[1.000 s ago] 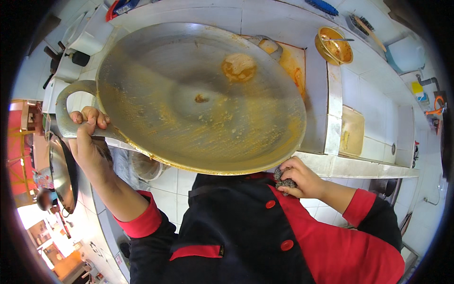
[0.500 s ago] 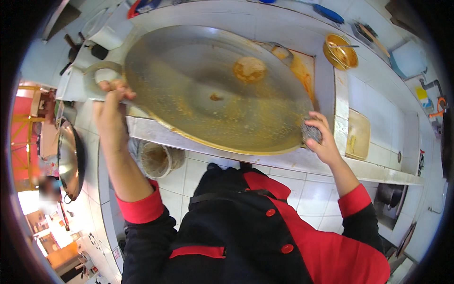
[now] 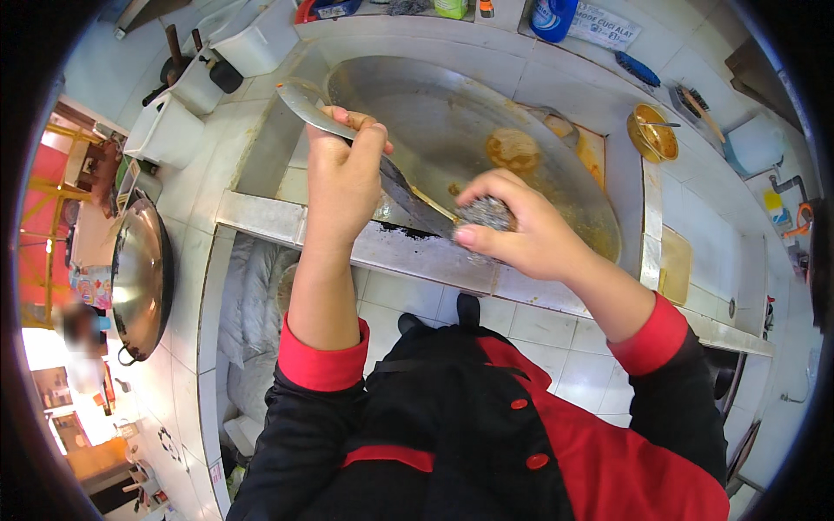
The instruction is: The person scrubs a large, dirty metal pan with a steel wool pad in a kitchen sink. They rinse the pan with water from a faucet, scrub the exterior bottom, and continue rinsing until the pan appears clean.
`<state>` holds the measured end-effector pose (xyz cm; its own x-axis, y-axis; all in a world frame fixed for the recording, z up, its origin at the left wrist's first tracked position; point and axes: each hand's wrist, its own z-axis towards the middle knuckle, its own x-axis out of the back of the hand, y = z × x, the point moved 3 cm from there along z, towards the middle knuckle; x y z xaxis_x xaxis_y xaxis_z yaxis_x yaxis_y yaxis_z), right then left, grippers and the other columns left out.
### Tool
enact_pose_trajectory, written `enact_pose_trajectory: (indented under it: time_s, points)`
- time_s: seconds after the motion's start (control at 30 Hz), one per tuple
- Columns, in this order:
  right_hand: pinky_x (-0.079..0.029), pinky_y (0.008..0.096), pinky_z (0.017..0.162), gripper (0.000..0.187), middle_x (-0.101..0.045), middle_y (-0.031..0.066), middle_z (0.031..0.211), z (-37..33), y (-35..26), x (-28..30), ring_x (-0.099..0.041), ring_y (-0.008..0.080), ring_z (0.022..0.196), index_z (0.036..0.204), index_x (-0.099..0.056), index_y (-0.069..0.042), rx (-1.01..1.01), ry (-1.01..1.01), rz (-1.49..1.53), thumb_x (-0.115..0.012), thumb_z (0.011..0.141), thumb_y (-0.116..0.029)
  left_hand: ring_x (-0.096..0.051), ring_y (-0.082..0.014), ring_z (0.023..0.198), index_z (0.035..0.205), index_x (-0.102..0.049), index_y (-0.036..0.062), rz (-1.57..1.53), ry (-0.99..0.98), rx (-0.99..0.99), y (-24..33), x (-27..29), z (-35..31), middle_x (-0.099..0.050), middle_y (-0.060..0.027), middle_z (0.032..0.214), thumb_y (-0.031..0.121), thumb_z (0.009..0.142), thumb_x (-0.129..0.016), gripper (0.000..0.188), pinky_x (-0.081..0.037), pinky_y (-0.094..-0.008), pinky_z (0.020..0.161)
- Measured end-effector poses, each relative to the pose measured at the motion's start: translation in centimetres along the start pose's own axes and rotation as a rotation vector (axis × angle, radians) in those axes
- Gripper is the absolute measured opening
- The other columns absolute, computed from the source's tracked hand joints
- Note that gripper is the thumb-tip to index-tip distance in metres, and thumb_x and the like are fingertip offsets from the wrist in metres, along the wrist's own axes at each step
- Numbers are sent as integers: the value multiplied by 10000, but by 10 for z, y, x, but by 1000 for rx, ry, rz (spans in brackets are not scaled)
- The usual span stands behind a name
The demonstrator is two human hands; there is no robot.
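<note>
A large, wide metal wok leans in the sink, its near side raised and its inside streaked with brownish residue. My left hand is closed round its grey loop handle, holding that side up. In my right hand is a grey steel wool scrubber, pressed at the near rim, close to the dark outer wall of the wok. A round brownish patch shows on the far inner wall. The far handle rests towards the sink's stained back corner.
The sink's metal front edge runs before me. A yellow bowl with a utensil stands on the right ledge, near a blue brush and a blue bottle. White bins and another wok are at left.
The wok has turned and tilted, its held handle moving right and upward with my left hand. My right hand has carried the scrubber from the right rim leftwards to the near rim.
</note>
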<state>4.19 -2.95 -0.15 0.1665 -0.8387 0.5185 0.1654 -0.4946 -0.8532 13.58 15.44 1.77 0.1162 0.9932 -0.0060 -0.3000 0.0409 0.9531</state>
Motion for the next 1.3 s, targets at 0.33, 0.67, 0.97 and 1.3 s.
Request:
enact_pose_trajectory:
  time_s: [0.33, 0.67, 0.97, 1.3]
  points:
    - [-413, 351, 895, 400, -509, 111, 1086, -38, 28, 27, -520, 263, 1051, 1036, -624, -97, -36, -168, 68, -735, 684, -251, -518, -124, 752, 992, -398, 51, 23, 29, 4, -8, 12, -2, -526, -41, 824, 44, 863, -497, 163, -408, -278, 765]
    - [-376, 385, 958, 430, -403, 180, 1262, -99, 224, 116, -428, 311, 1164, 1132, -581, -155, -331, -496, -518, -685, 757, -338, -539, -139, 748, 931, -408, 63, 35, 63, 49, 1, 7, 0, -550, -60, 791, 49, 843, -507, 133, -404, -272, 758]
    - [-410, 457, 917, 521, -470, 261, 1211, -61, 276, 99, -513, 397, 1068, 1204, -509, -145, -535, -785, -835, -556, 805, -477, -474, -166, 802, 937, -346, 62, -22, 34, 126, 7, -4, -7, -426, -49, 796, 73, 844, -491, 172, -372, -331, 879]
    - [-435, 383, 805, 444, -584, 221, 921, 77, 95, -65, -567, 281, 901, 1028, -511, -18, -83, -444, 290, -500, 890, -440, -453, -172, 729, 938, -354, 41, -106, 80, 94, 20, -19, -11, -434, -83, 772, 28, 814, -450, 157, -375, -321, 808]
